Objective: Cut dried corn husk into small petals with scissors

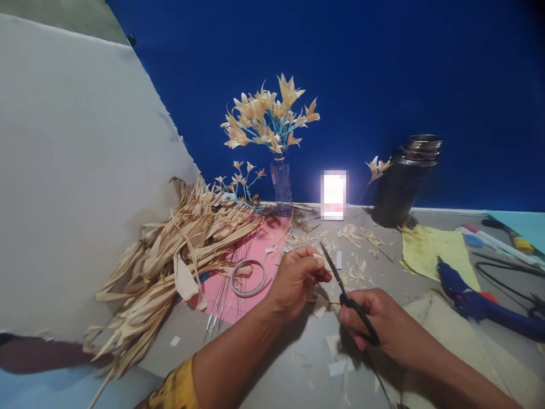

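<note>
My right hand (374,321) is closed around the black handles of a pair of scissors (334,270), whose blades point up and to the left. Just left of the blades, my left hand (300,275) pinches a small pale piece of dried husk (317,259), mostly hidden by the fingers. Under and beyond both hands, trimmed husk scraps (355,275) litter the grey tabletop (272,363). A pointed husk piece (321,307) lies between my hands.
Dried corn husks (149,272) are heaped at left, beside pink paper (242,304), wires and a tape ring (248,278). Husk flowers (264,111) stand in a clear bottle (281,184). A dark flask (400,187), yellow paper (438,253) and a blue glue gun (468,301) are at right.
</note>
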`<action>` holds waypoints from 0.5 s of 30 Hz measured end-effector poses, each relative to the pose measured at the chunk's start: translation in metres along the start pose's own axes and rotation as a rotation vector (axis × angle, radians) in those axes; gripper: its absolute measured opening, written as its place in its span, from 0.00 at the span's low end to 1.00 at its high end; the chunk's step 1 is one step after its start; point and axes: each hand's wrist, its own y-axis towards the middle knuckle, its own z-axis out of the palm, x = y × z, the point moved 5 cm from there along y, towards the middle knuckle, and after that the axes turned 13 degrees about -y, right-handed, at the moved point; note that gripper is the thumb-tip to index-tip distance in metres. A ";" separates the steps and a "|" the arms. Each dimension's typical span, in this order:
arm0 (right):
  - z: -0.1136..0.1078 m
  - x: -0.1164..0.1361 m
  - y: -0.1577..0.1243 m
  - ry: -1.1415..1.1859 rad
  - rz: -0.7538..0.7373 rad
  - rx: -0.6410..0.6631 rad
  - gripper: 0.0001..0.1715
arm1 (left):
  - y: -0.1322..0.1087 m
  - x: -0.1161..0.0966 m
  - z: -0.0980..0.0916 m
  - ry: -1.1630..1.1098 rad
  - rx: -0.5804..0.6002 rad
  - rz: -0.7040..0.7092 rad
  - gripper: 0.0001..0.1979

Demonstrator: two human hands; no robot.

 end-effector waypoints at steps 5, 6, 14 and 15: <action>-0.023 -0.002 0.000 0.173 -0.053 -0.353 0.20 | -0.004 0.012 -0.002 0.164 -0.017 -0.050 0.10; -0.026 -0.002 -0.001 0.200 -0.059 -0.397 0.22 | -0.005 0.015 -0.002 0.199 0.001 -0.056 0.10; -0.033 0.007 -0.007 0.238 -0.090 -0.419 0.21 | -0.010 0.031 0.007 0.111 0.138 -0.196 0.15; -0.033 0.009 -0.007 0.228 -0.093 -0.404 0.21 | -0.010 0.032 0.007 0.109 0.140 -0.211 0.15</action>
